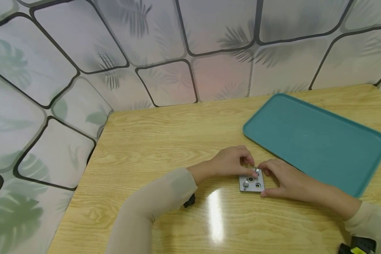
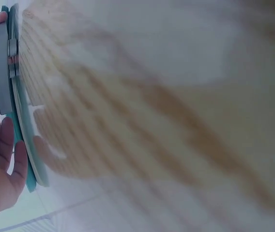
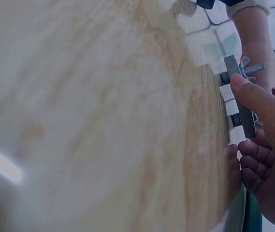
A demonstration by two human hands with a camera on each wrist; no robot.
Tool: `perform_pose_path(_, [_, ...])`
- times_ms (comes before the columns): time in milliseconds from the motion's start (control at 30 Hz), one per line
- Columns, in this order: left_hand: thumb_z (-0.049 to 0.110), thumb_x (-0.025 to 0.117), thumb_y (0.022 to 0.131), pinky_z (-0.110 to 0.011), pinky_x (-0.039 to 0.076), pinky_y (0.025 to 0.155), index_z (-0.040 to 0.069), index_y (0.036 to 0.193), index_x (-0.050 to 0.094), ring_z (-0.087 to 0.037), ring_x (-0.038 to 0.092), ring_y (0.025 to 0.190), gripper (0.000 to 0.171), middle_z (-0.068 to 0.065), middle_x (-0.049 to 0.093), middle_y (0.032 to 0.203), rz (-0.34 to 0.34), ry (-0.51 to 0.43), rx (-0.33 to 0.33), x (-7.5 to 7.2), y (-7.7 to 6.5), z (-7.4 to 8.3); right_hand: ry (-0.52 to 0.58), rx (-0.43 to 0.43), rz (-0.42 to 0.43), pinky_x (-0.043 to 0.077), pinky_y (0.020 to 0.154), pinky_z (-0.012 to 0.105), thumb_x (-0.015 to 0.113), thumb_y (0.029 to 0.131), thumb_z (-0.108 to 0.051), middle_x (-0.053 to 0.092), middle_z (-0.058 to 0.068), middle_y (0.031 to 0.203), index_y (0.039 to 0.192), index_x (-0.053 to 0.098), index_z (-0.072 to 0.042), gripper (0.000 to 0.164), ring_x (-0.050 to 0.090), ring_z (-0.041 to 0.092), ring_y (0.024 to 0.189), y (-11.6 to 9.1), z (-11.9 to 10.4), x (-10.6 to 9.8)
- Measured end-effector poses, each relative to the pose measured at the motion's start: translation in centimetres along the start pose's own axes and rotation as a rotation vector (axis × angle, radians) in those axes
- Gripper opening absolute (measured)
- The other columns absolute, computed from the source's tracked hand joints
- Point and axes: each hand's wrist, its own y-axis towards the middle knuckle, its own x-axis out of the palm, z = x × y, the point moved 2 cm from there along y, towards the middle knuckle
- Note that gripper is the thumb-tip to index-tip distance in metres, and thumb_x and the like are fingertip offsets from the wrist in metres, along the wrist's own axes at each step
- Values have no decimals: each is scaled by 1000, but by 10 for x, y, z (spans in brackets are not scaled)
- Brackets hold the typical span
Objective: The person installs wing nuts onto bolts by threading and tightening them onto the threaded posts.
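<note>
A small square metal plate (image 1: 252, 188) lies flat near the front of the table, with bolts standing through it and holes in its face. In the right wrist view a wing nut (image 3: 245, 67) sits on one threaded bolt (image 3: 255, 69), and bolt heads (image 3: 236, 120) show under the plate. My right hand (image 1: 290, 180) grips the plate's right side, thumb by the near corner and index finger by the far one. From the left, my left hand (image 1: 230, 161) pinches the wing nut (image 1: 257, 170) at the far right corner with thumb and index finger, partly covering it.
A teal tray (image 1: 314, 141) lies on the wooden table (image 1: 152, 141), just behind and to the right of my right hand. Patterned fabric walls (image 1: 222, 76) rise at the back and left edges.
</note>
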Motion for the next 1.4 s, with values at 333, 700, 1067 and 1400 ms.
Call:
perform_pose_path(333, [42, 77, 77, -7, 39, 64, 19, 105, 74, 4, 49, 73, 36, 12, 60, 86, 7, 103, 82, 3, 0, 8, 1, 32, -46, 44, 70, 28, 76, 75, -47, 50, -6, 95, 115, 54, -5, 62, 44, 5, 84, 0, -3, -3])
perform_pose_path(700, [36, 74, 81, -6, 37, 65, 16, 106, 73, 1, 49, 75, 32, 9, 57, 85, 12, 138, 147, 4, -2, 12, 22, 45, -47, 43, 69, 27, 76, 75, -46, 50, -6, 95, 113, 54, -5, 60, 43, 5, 84, 0, -2, -3])
perform_pose_path(1067, [27, 72, 85, -9, 37, 67, 12, 111, 71, -5, 47, 77, 30, 6, 56, 87, -46, 38, 215, 2, -2, 6, 22, 55, -42, 41, 68, 26, 77, 75, -45, 47, -7, 91, 112, 54, -6, 59, 41, 5, 82, 0, -1, -2])
perform_pose_path(1400, [23, 71, 86, -9, 38, 74, 10, 111, 71, -5, 49, 82, 28, 3, 58, 91, -57, 15, 265, 2, -1, 3, 28, 53, -46, 42, 69, 27, 77, 75, -44, 49, -6, 93, 113, 53, -4, 61, 43, 5, 83, 1, -1, -2])
